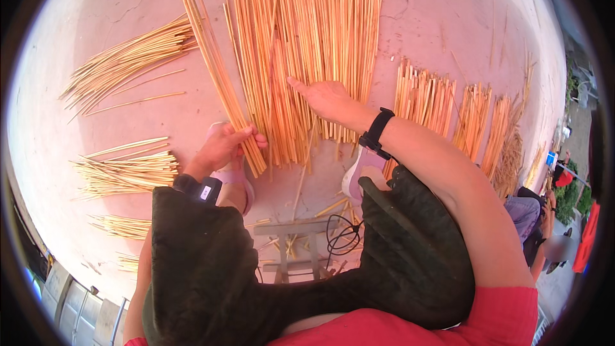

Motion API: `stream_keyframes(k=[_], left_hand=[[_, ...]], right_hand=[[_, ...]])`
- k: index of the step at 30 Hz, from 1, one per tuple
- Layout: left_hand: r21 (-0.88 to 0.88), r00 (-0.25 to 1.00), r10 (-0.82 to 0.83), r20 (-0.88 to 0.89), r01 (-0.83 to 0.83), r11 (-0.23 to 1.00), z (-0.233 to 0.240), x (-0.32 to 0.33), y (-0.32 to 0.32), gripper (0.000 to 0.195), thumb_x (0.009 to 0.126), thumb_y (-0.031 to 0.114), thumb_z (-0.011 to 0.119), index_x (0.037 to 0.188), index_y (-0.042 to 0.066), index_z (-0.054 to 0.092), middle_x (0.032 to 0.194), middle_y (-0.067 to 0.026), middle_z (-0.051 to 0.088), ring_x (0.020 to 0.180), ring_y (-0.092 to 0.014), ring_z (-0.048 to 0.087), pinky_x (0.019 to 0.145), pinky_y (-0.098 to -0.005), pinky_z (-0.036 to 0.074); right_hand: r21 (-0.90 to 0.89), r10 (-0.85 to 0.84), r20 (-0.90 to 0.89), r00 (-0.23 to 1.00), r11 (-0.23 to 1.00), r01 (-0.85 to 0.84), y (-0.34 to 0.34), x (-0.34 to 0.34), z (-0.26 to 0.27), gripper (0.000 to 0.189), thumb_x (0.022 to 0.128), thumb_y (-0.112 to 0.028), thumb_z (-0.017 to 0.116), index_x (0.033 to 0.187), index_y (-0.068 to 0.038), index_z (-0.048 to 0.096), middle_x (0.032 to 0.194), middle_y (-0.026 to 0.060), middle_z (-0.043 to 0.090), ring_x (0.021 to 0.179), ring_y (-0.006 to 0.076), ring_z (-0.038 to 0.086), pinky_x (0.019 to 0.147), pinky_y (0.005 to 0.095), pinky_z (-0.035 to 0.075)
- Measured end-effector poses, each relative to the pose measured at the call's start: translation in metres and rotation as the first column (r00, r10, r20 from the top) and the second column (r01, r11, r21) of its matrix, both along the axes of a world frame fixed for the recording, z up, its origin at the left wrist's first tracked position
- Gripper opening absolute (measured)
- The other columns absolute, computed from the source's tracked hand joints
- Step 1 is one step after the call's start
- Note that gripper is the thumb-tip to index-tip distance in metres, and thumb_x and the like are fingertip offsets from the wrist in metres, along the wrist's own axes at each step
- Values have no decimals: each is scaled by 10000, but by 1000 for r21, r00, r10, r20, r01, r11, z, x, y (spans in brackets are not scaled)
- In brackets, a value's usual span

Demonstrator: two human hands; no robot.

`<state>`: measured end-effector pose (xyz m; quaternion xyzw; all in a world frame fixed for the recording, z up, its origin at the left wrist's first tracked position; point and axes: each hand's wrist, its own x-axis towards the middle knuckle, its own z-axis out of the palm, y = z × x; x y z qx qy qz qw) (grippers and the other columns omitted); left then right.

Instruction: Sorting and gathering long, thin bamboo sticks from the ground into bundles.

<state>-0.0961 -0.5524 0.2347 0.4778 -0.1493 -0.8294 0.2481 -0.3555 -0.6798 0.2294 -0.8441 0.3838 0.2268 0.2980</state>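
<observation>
My left hand (223, 144) grips a small bundle of long straw-coloured stalks (218, 69) near its lower end, above my left shoe. The bundle slants up to the top of the view. Before me a broad spread of long peeled stalks (302, 48) lies on the floor, its lower ends uneven between my feet. My right hand (329, 98) is over the middle of this spread, index finger stretched out, with nothing visible in it. The undersides of its curled fingers are hidden. I cannot tell whether the fingertip touches the stalks.
Shorter stalk piles lie left, one upper (134, 60) and one lower (129, 173). More bundles (425, 98) stretch along the right. Between my legs are a metal frame (288, 228), a black cable (343, 238) and stalk scraps. Another person (528, 216) sits at far right.
</observation>
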Motion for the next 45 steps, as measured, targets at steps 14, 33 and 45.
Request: stream_keyframes(k=[14, 33, 45], left_hand=[[-36, 998, -15, -60, 13, 999, -7, 0, 2, 226, 989, 221, 508, 1093, 25, 551, 1016, -109, 647, 1003, -226, 642, 857, -325, 533], [-25, 999, -33, -23, 32, 999, -8, 1, 0, 280, 994, 250, 499, 1095, 4, 584, 1002, -96, 657, 993, -200, 641, 876, -328, 527], [1, 997, 16, -69, -16, 1000, -8, 2, 1, 241, 983, 221, 524, 1092, 10, 562, 1009, -114, 646, 992, -231, 647, 901, -351, 523]], right_hand=[[160, -60, -41, 997, 985, 66, 2, 6, -5, 654, 881, -43, 433, 1484, -220, 252, 671, 128, 575, 645, 294, 630, 545, 429, 487], [-93, 84, -8, 996, 992, -85, 17, 13, 6, 634, 872, -47, 444, 1475, -102, 254, 639, 131, 581, 617, 300, 634, 501, 416, 482], [-95, 135, 61, 989, 987, -129, 14, 17, 3, 654, 868, -40, 453, 1480, -151, 250, 665, 139, 581, 638, 288, 634, 532, 410, 491]])
